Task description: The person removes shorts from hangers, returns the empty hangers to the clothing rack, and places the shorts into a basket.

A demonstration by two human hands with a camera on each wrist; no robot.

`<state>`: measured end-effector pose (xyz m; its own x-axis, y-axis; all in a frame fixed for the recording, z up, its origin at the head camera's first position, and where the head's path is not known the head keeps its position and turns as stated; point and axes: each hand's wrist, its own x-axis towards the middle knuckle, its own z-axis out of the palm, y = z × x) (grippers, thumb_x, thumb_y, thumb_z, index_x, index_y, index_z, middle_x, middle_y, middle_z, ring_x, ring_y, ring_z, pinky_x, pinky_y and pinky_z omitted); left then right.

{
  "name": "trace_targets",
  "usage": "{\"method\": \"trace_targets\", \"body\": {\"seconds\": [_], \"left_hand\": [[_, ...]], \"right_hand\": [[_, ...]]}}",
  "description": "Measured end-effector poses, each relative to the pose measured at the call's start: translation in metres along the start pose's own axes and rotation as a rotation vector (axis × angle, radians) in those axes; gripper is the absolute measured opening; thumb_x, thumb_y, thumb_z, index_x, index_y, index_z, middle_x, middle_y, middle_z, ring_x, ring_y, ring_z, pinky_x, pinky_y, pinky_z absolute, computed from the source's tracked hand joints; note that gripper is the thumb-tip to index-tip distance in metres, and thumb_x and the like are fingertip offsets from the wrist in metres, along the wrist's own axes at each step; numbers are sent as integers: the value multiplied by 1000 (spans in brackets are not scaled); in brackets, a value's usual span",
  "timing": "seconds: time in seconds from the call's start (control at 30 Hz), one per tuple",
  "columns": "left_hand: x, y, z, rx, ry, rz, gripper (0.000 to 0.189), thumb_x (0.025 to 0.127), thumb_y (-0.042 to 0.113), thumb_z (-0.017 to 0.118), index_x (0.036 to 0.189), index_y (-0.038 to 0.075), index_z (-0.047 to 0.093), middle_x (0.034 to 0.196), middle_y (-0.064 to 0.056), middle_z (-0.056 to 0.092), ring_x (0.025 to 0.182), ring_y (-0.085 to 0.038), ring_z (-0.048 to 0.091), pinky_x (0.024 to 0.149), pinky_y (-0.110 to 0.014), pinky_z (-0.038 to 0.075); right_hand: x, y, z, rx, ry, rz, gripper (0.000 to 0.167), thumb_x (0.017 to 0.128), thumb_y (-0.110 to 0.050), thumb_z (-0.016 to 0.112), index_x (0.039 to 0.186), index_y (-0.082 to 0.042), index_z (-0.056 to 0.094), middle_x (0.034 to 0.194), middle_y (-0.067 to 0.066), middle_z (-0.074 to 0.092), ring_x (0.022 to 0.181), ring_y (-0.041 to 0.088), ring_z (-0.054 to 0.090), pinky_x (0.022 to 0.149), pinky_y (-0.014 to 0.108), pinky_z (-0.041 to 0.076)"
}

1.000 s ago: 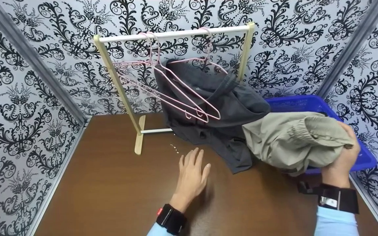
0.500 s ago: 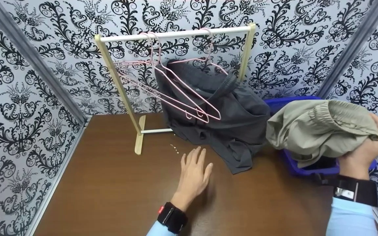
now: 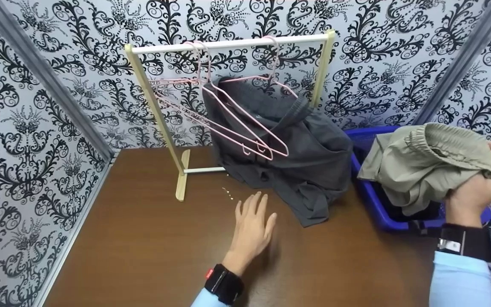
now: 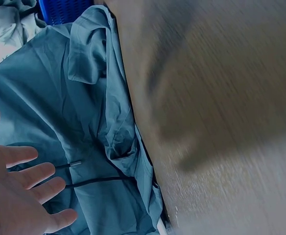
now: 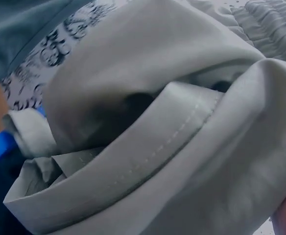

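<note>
Although charcoal pants [image 3: 326,140] hang on the rack [image 3: 232,44], the right hand [image 3: 484,183] grips unhung khaki pants [image 3: 424,170]; left hand [image 3: 251,228] extended, empty.

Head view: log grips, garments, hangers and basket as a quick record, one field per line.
Left-hand grip: holding nothing, fingers extended above the tabletop
Right-hand grip: holding the beige garment near its elastic waistband
Dark gray garment: on a pink hanger on the rack
Bare pink hangers: two, left of that hanger's hook
Blue basket: right of the rack, partly hidden by the beige garment
</note>
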<state>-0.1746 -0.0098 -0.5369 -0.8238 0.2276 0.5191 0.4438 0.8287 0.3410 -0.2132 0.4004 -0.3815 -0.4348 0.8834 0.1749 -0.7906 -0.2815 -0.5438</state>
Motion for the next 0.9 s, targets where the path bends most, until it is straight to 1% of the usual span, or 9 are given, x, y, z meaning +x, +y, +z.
{"method": "trace_targets", "body": {"seconds": [0.1, 0.23, 0.3, 0.37, 0.53, 0.6, 0.7, 0.8, 0.9], "left_hand": [[0, -1, 0, 5, -22, -10, 52, 105, 34, 54, 146, 2, 55, 149, -18, 53, 140, -36, 48, 115, -62, 30], [-1, -2, 0, 7, -25, -16, 51, 104, 33, 55, 145, 2, 55, 149, -18, 53, 139, -36, 48, 115, -62, 30], [-1, -3, 0, 11, -25, -19, 51, 104, 33, 56, 145, 2, 56, 149, -18, 54, 139, -37, 49, 115, -62, 30], [-1, -3, 0, 16, -28, -25, 52, 104, 33, 56, 145, 2, 56, 149, -18, 53, 139, -36, 49, 116, -62, 30], [-1, -3, 1, 22, -33, -29, 52, 104, 33, 56, 145, 2, 55, 149, -18, 53, 139, -36, 49, 116, -62, 30], [-2, -3, 2, 20, -29, -22, 52, 104, 34, 55, 145, 2, 56, 148, -18, 54, 138, -37, 49, 115, -62, 31], [-2, -2, 3, 21, -32, -10, 52, 106, 36, 52, 144, 2, 56, 148, -19, 54, 138, -37, 49, 115, -62, 32], [-2, -2, 4, 22, -39, -8, 53, 106, 37, 52, 144, 1, 56, 148, -19, 54, 138, -37, 49, 115, -63, 32], [-1, -2, 5, 29, -49, -9, 53, 106, 37, 51, 144, 1, 56, 148, -19, 53, 139, -37, 49, 115, -62, 32]], "right_hand": [[-1, 11, -12, -320, -54, -126, 19, 98, 8, 55, 100, 4, 74, 99, 3, 55, 100, 15, 57, 95, 27, 51], [-3, 25, -30, -763, -132, -256, 24, 103, -5, 55, 113, -8, 77, 102, -13, 47, 108, 4, 51, 99, 24, 46], [-4, 32, -37, -904, -144, -309, 26, 103, -8, 56, 119, -10, 76, 103, -19, 43, 109, 1, 49, 98, 22, 45], [-5, 37, -44, -980, -151, -338, 29, 101, -6, 56, 123, -9, 74, 104, -22, 40, 109, -1, 47, 97, 21, 43], [-4, 49, -57, -1061, -173, -359, 40, 91, 5, 56, 127, -5, 72, 105, -22, 35, 109, -3, 42, 101, 22, 38], [-4, 52, -61, -1099, -178, -354, 45, 88, 8, 56, 128, -5, 71, 105, -22, 33, 109, -3, 39, 102, 22, 36], [-6, 56, -68, -1159, -185, -305, 54, 83, 14, 52, 129, -6, 71, 107, -23, 31, 111, -3, 37, 105, 22, 35], [-8, 58, -74, -1245, -258, -292, 65, 75, 18, 48, 132, -5, 69, 113, -18, 35, 118, 5, 36, 110, 29, 32], [-12, 60, -81, -1375, -385, -269, 69, 74, 19, 50, 137, -7, 65, 129, 1, 45, 129, 22, 35, 113, 45, 29]]}}
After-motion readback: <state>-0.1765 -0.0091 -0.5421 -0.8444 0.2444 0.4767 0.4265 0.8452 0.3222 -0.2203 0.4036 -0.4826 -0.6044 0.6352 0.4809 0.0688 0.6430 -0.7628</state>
